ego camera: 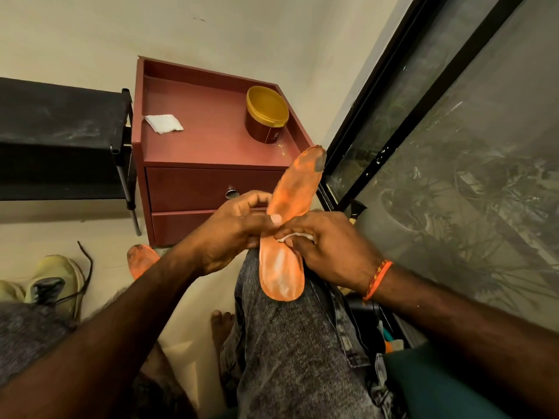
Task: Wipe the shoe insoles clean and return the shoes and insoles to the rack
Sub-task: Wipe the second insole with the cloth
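A long, thin orange foam insole with rounded ends lies lengthwise over the person's knee in mottled grey denim; its heel end is smeared whitish and its toe tip, raised toward the cabinet, is stained dark grey. The left hand grips the insole's middle edge, fingers curled round it and thumb pressed on top. The right hand, with a braided orange thread band at the wrist, pinches a small white crumpled wipe against the insole's surface.

A 2nd orange insole, also grey at the toe, lies on the pale floor beside a soft yellow-green mesh sneaker with a loose dark lace. A black, dusty fabric-shelved rack on metal tubes stands at left. The smooth reddish-brown 2-drawer cabinet carries a folded white tissue and a round dark-red plastic tub with a glossy yellow lid.
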